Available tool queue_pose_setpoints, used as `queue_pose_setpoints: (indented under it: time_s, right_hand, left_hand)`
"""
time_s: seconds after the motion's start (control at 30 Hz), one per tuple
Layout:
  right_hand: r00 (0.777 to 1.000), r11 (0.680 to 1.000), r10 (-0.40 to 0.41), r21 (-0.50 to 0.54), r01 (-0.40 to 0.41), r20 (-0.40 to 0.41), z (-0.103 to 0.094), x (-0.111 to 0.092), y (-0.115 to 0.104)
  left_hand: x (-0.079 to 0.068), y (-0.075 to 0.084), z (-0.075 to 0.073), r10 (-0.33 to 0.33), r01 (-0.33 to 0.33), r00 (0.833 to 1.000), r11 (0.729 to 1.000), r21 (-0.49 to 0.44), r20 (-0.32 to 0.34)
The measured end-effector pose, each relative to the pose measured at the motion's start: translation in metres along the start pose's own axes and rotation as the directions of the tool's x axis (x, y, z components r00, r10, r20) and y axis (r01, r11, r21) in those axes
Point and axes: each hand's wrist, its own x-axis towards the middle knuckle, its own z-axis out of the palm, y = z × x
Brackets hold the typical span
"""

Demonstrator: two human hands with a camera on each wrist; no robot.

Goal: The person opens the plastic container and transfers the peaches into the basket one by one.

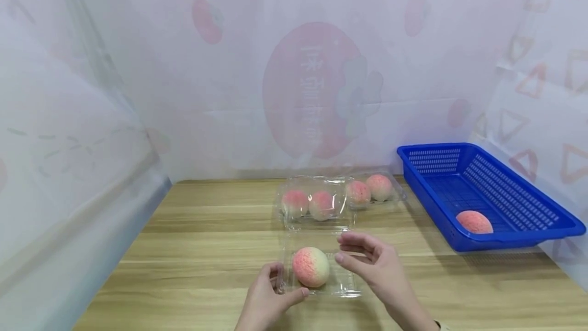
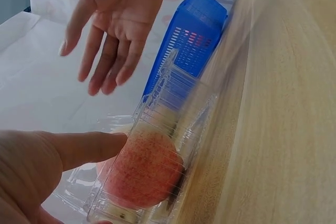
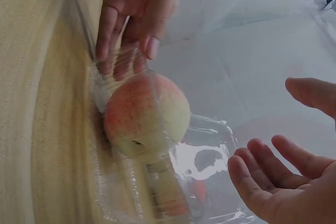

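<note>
A pink and cream peach point(image 1: 311, 267) sits in the left half of a clear plastic clamshell box point(image 1: 344, 290). The lid of this box stands folded back on its far side. My left hand point(image 1: 270, 295) grips the box's left end, its thumb over the near rim and its fingers at the side wall. Just right of the peach, my right hand point(image 1: 374, 264) hovers with bent, parted fingers and holds nothing. In the right wrist view the peach point(image 3: 147, 116) shows apart from that right hand point(image 3: 289, 182).
Behind the open box are more clear boxes; one pair of peaches point(image 1: 321, 205) is at the back middle, another pair point(image 1: 378, 188) farther right. A blue basket point(image 1: 441, 218) with one peach point(image 1: 474, 222) inside stands on the right of the wooden table point(image 1: 197, 249).
</note>
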Motion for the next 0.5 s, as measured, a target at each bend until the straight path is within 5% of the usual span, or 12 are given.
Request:
queue_pose_setpoints:
  time_s: [0.5]
  right_hand:
    - [0.998,0.997,0.05,-0.058,-0.049,0.023,0.013,0.009,0.03]
  left_hand:
    - [0.002,-0.001,0.0,-0.037,0.037,0.999,0.999,0.001,-0.024]
